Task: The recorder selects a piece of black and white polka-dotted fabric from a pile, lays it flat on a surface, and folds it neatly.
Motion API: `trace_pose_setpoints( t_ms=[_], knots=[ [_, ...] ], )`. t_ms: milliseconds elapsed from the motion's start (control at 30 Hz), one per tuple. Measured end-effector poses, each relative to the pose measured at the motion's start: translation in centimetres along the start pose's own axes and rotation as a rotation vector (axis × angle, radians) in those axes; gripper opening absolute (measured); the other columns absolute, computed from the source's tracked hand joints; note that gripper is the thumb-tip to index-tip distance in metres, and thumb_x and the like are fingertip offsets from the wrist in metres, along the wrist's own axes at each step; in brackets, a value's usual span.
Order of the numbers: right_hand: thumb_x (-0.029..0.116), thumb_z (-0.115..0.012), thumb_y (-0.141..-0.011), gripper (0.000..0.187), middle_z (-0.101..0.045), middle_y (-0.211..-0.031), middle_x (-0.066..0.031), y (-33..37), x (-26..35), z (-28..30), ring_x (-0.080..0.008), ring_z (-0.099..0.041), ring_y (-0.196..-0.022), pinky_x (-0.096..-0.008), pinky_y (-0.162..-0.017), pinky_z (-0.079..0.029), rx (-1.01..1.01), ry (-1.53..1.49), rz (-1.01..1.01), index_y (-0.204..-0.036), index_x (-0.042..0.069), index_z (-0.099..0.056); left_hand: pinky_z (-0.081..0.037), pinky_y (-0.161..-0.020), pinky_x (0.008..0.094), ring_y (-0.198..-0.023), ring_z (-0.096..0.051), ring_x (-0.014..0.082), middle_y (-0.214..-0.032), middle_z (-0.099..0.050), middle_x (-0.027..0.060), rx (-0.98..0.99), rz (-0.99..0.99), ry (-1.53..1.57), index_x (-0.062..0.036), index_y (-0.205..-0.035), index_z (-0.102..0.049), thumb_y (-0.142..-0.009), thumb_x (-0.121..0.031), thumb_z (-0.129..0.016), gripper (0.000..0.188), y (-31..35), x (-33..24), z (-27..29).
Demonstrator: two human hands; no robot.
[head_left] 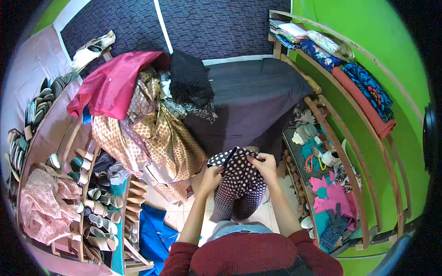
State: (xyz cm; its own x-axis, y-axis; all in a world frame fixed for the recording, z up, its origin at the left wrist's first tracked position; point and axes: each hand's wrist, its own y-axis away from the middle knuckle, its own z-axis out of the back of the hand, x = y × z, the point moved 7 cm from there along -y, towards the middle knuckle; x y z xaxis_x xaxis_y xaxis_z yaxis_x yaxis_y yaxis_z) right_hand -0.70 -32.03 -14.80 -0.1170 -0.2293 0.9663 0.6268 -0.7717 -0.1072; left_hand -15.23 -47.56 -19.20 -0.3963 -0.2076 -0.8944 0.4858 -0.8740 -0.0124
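Observation:
Between my two hands hangs a black cloth with white polka dots (241,171), held up by its upper edge in front of my body. My left hand (212,178) grips its left corner, fingers closed on the fabric. My right hand (266,165) pinches the opposite upper edge, thumb lying on the dotted side. A dark lining shows at the top left of the fold. Whether it is a finished garment or a loose piece, I cannot tell. Below it, finely patterned trousers (225,202) cover my legs.
Ahead stands a table under dark cloth (248,101). Gold patterned fabric (161,133), magenta fabric (115,83) and black lace (189,80) drape over its left side. Racks of shoes (103,216) stand at left. On the right, wooden shelves hold folded fabrics (368,92), scraps and orange-handled scissors (309,162).

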Motion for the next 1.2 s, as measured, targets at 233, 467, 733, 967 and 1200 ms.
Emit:
trace_pose_setpoints(
  t_ms=[233, 467, 733, 967, 1200],
  knots=[
    [0.023, -0.071, -0.062, 0.022, -0.062, -0.061, -0.0065, 1.6, 3.3, -0.6, -0.0133, -0.057, -0.056, -0.0266, -0.059, -0.044, -0.237, 0.261, 0.058, -0.065, 0.003, -0.064, -0.037, -0.091, 0.0319, -0.107, -0.048, 0.0212, -0.113, -0.053, 0.0159, 0.042, 0.23, 0.472, 0.0042, -0.121, -0.042, -0.081, -0.023, -0.059, 0.051, 4.3, -1.5, -3.5],
    [0.022, -0.073, -0.065, 0.048, -0.06, -0.107, -0.0096, 0.3, 5.5, 1.9, -0.0185, -0.058, -0.09, -0.0294, -0.084, -0.042, 0.322, -0.107, 0.065, -0.106, 0.001, -0.059, -0.049, -0.068, 0.0297, -0.077, -0.06, 0.0158, -0.088, -0.063, 0.0063, -0.233, 0.055, 0.356, -0.0007, -0.097, -0.058, -0.074, -0.024, -0.071, 0.035, 2.1, 1.5, 4.2],
    [0.006, -0.069, -0.073, 0.028, -0.058, -0.076, 0.0022, -2.3, 7.7, 11.4, -0.0041, -0.054, -0.062, -0.0158, -0.056, -0.042, 0.145, -0.307, 0.041, -0.098, 0.004, -0.056, -0.047, -0.072, 0.0252, -0.081, -0.058, 0.015, -0.099, -0.06, 0.0072, -0.518, 0.153, 0.484, 0.0021, -0.113, -0.05, -0.079, -0.021, -0.066, 0.044, 1.4, -2.2, 15.6],
    [0.006, -0.064, -0.075, 0.061, -0.038, -0.133, -0.0087, -2.1, 13.0, 14.6, -0.018, -0.046, -0.112, -0.0298, -0.095, -0.037, 0.004, -0.66, 0.427, -0.13, 0.003, -0.036, -0.048, -0.073, 0.0256, -0.085, -0.058, 0.0145, -0.098, -0.06, 0.0056, -0.345, -0.079, 0.838, -0.0002, -0.108, -0.052, -0.08, -0.012, -0.065, 0.033, -0.2, -9.0, 17.0],
    [0.004, -0.061, -0.074, 0.084, -0.012, -0.146, -0.0121, -3.1, 12.0, 11.3, -0.022, -0.013, -0.134, -0.034, -0.108, -0.01, -0.051, 0.08, 0.365, -0.141, 0.008, -0.011, -0.047, -0.081, 0.0314, -0.088, -0.058, 0.0202, -0.104, -0.057, 0.0119, -0.434, 0.125, 0.491, 0.01, -0.114, -0.043, -0.068, -0.001, -0.07, 0.054, -1.5, -5.0, 13.9]
  ],
)
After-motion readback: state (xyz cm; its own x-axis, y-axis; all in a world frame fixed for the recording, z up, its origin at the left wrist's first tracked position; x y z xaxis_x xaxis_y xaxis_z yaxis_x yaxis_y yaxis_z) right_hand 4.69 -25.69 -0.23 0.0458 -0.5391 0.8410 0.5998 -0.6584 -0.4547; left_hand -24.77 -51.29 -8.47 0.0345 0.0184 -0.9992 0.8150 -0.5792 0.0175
